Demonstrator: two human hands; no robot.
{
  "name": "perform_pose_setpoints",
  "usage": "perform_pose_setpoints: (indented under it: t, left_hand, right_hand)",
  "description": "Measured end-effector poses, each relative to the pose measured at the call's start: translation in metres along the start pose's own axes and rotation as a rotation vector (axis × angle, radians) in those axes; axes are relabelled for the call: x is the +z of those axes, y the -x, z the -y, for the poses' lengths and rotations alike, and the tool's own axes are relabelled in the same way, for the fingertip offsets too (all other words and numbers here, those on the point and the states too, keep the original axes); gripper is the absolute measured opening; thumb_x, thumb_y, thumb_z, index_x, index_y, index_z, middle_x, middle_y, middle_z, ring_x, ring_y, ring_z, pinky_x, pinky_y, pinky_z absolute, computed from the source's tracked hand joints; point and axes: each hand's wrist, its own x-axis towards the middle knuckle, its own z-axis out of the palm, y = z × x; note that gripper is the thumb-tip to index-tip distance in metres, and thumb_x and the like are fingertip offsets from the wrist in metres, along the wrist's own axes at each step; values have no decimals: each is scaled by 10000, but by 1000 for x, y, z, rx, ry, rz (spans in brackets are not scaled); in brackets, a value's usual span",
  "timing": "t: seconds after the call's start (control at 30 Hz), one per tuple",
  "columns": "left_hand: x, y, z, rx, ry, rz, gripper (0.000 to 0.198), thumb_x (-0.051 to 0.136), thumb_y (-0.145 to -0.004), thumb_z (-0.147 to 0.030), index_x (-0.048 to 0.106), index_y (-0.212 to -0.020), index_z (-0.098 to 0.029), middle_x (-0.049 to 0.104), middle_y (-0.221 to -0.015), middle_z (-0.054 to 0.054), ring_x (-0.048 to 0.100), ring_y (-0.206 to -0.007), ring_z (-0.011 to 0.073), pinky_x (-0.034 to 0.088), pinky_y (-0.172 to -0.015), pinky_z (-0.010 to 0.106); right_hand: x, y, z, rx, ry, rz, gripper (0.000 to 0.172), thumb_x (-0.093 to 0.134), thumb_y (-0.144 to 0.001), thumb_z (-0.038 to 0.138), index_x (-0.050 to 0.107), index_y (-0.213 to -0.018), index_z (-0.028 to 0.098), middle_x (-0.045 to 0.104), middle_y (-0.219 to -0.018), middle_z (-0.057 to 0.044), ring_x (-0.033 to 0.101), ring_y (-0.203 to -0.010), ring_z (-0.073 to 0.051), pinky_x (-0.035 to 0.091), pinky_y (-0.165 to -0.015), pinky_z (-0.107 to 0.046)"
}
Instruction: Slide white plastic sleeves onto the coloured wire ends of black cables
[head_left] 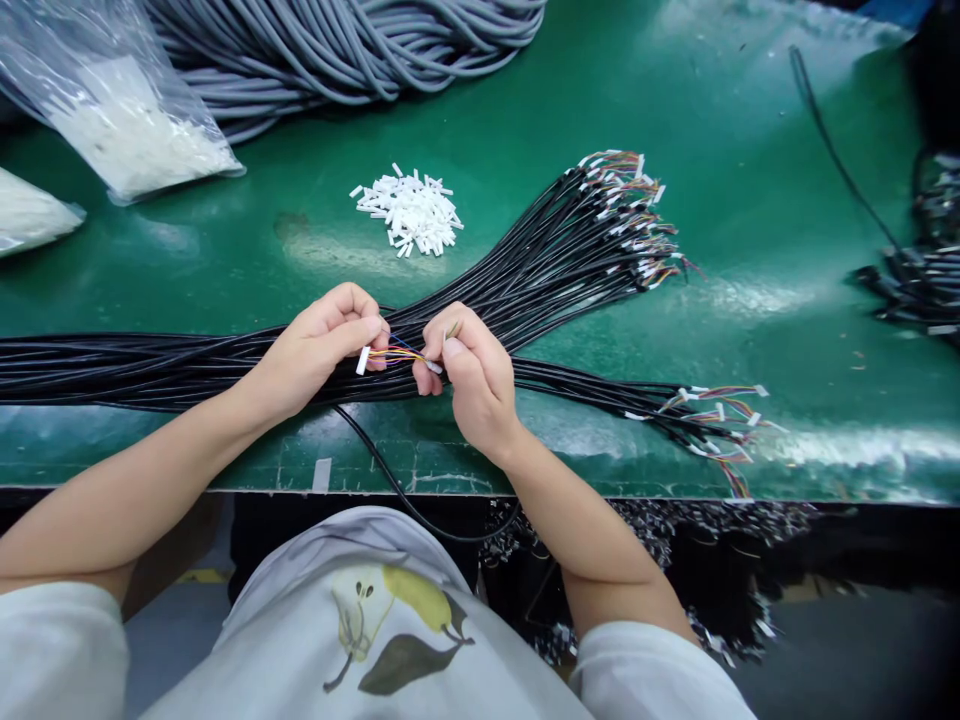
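Note:
My left hand (334,340) pinches a thin blue wire from the stripped end of a black cable. Beside its fingertips, a small white connector (363,360) sits on the ends of the coloured wires (401,353), which are yellow, orange and dark. My right hand (469,375) is closed around the cable end where these wires come out; a small greenish-brown piece shows between its thumb and finger. Both hands are above a thick bundle of black cables (187,370). From the hands a single black cable (382,465) loops down past the table edge.
A pile of small white sleeves (416,212) lies behind the hands. Fanned cable ends (622,220) and a smaller group (720,425) lie to the right. A coil of grey cable (352,50) and plastic bags (142,130) are at the back left of the green table (787,350).

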Motion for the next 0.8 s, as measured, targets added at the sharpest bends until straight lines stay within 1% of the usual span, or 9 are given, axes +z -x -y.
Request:
perform_pose_setpoints:
  t: [0.13, 0.3, 0.4, 0.47, 0.57, 0.67, 0.8]
  left_hand:
    - [-1, 0, 0, -23, 17, 14, 239, 736, -854, -321, 551, -805, -178, 667, -761, 5, 613, -648, 120, 503, -637, 243]
    - [-3, -1, 0, 31, 37, 37, 236, 771, -841, -301, 577, -807, -170, 664, -754, 2, 596, -652, 104, 474, -624, 220]
    - [-2, -1, 0, 35, 37, 32, 231, 771, -840, -302, 585, -802, -170, 658, -741, 0, 588, -648, 103, 464, -620, 220]
    - [-2, -1, -1, 25, 39, 24, 228, 769, -839, -301, 584, -804, -172, 651, -726, -5, 582, -637, 103, 458, -614, 222]
    - [-2, -1, -1, 10, 33, 11, 227, 768, -834, -299, 579, -806, -176, 642, -705, -9, 572, -622, 106, 453, -606, 228]
    - [-1, -2, -1, 2, 24, 2, 242, 773, -823, -310, 572, -793, -179, 638, -696, -8, 562, -612, 109, 451, -601, 236]
    - [-1, -2, -2, -1, 23, -5, 262, 792, -808, -325, 576, -789, -179, 637, -700, -7, 561, -613, 108, 451, -602, 234]
  right_hand:
    - [0, 0, 0, -46, -37, -1, 258, 432, -1056, 296, 533, -839, 201, 475, -849, 16, 517, -630, -80, 415, -577, -248]
    - [-1, 0, -3, -104, -9, -17, 259, 437, -1053, 303, 543, -840, 201, 481, -842, 13, 507, -622, -81, 418, -570, -250]
    - [-2, 0, -4, -127, -1, -11, 227, 456, -1047, 308, 545, -865, 204, 494, -830, 18, 518, -616, -78, 434, -578, -249]
    - [-2, 1, -5, -100, -26, -6, 182, 465, -1047, 304, 548, -916, 210, 501, -821, 31, 528, -592, -66, 438, -573, -239]
    - [0, 1, -5, -20, -68, -28, 123, 470, -1048, 296, 551, -995, 219, 502, -792, 55, 539, -555, -51, 442, -556, -219]
    - [1, 0, -5, 39, -89, -52, 109, 472, -1043, 294, 549, -1012, 223, 500, -750, 69, 539, -530, -47, 440, -527, -199]
    - [2, -1, -4, 74, -107, -62, 105, 475, -1033, 295, 549, -1011, 225, 507, -724, 72, 545, -517, -50, 437, -504, -190]
